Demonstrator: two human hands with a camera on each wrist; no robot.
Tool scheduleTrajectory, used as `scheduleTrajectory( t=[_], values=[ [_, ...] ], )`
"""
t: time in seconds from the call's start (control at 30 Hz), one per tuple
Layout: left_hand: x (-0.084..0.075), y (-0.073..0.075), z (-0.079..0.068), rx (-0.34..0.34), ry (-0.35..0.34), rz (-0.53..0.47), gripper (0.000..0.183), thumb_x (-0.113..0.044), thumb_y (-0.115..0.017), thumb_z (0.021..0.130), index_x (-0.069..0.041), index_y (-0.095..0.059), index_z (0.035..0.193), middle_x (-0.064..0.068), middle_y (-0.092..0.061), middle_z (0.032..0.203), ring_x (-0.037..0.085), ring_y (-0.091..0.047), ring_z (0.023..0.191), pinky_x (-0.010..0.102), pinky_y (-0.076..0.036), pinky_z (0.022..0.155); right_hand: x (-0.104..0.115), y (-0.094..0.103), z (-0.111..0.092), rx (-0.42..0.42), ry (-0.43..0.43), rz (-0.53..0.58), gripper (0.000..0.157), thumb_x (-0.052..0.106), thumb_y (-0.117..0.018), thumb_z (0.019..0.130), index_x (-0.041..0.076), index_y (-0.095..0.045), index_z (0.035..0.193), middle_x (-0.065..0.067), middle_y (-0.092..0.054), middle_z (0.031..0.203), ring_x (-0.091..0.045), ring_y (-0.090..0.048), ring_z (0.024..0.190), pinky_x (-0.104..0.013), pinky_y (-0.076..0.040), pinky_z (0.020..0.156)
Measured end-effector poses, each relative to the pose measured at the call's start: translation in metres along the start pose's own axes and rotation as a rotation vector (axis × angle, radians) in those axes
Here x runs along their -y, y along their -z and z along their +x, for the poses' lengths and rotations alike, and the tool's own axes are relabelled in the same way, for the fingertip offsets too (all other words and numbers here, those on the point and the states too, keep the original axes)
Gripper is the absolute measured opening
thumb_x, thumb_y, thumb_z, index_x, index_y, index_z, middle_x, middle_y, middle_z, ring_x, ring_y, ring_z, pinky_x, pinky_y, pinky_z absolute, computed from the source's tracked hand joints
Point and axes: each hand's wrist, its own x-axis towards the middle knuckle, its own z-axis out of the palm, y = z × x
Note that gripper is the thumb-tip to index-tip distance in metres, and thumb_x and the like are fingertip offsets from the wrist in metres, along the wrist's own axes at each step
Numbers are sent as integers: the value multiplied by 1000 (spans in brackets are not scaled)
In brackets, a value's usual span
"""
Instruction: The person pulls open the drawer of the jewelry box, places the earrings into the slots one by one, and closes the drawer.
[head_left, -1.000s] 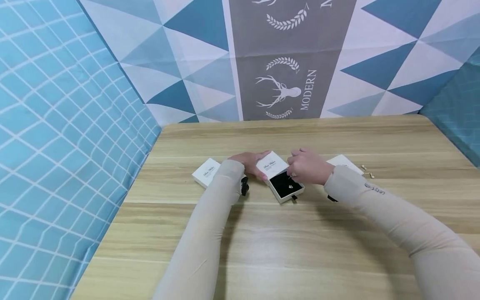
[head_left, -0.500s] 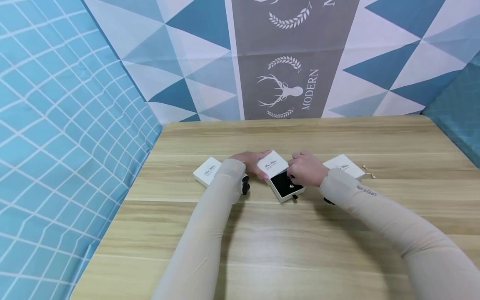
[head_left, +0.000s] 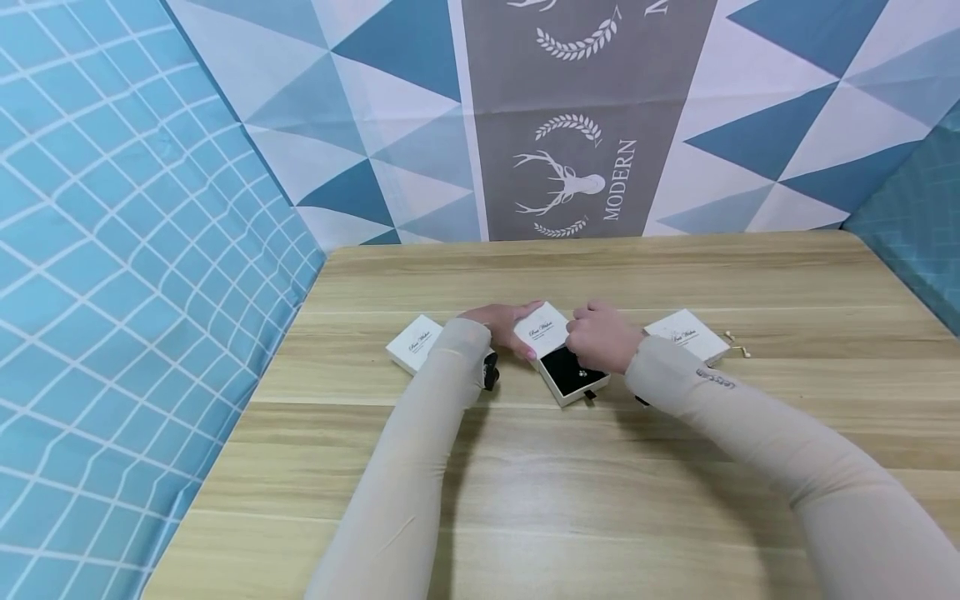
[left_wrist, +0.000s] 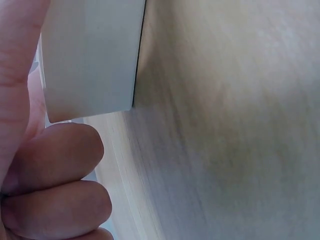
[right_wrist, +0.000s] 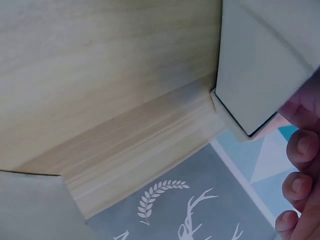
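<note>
A small white jewellery box has its drawer pulled partly out, with a black lining and a tiny shiny piece of jewellery on it. My left hand grips the box's outer sleeve between thumb and fingers; the left wrist view shows curled fingers beside the box side. My right hand is over the drawer's right part, fingers curled. From the right wrist, its fingertips are close to the box. Whether they pinch anything is hidden.
Another white box lies left, partly behind my left forearm. A third white box is to the right, with small gold-coloured pieces beside it on the wooden table. Patterned cloth stands behind.
My right hand has shifted slightly left over the drawer, and its forearm has followed, uncovering more of the right-hand box. My left hand and the held box stay in place.
</note>
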Motion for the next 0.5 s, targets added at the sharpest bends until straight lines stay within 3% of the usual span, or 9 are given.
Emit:
scheduleTrajectory(
  t=[0.13,0.27,0.5],
  values=[
    [0,0,0,-3,-4,11,104,-43,-78,78,-25,-10,156,11,-40,148,19,-50,114,30,-37,100,3,0,3,1,24,-60,15,10,-73,65,15,-62,57,2,-58,63,-20,-51,63,-32,-37,58],
    [1,-1,0,5,-17,-6,104,-41,-77,79,-24,-10,156,10,-38,150,19,-49,115,30,-36,101,3,2,4,19,35,-47,14,9,-72,65,15,-62,57,1,-59,62,-20,-52,63,-33,-36,58],
    [3,0,2,9,-33,-38,104,-39,-78,79,-23,-10,156,10,-37,151,20,-47,120,32,-33,104,-5,7,1,175,-59,199,4,13,-75,71,15,-75,74,1,-68,74,-20,-58,70,-34,-36,63]
  ],
)
